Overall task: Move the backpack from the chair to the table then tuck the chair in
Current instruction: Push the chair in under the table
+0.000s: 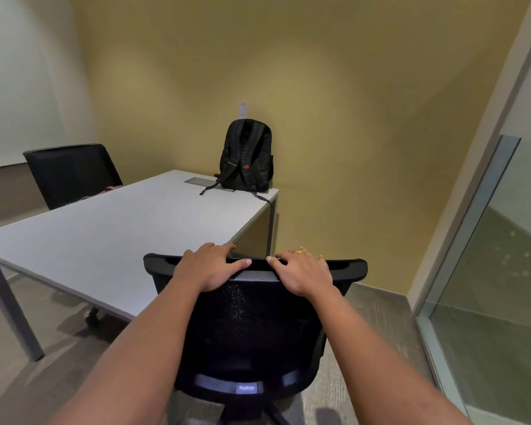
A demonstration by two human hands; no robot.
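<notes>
A black backpack (247,154) stands upright on the far right corner of the white table (105,240), its straps facing me and leaning against the yellow wall. Right in front of me is a black mesh-backed office chair (252,326), its backrest facing me and its front close to the table's right edge. My left hand (210,266) grips the top rim of the backrest left of centre. My right hand (301,271), wearing gold rings, grips the same rim right of centre.
A second black chair (71,173) stands at the table's far left side. A cable hatch (196,180) is set into the tabletop near the backpack. A glass partition (488,256) runs along the right. Grey table legs (10,308) stand at left on carpeted floor.
</notes>
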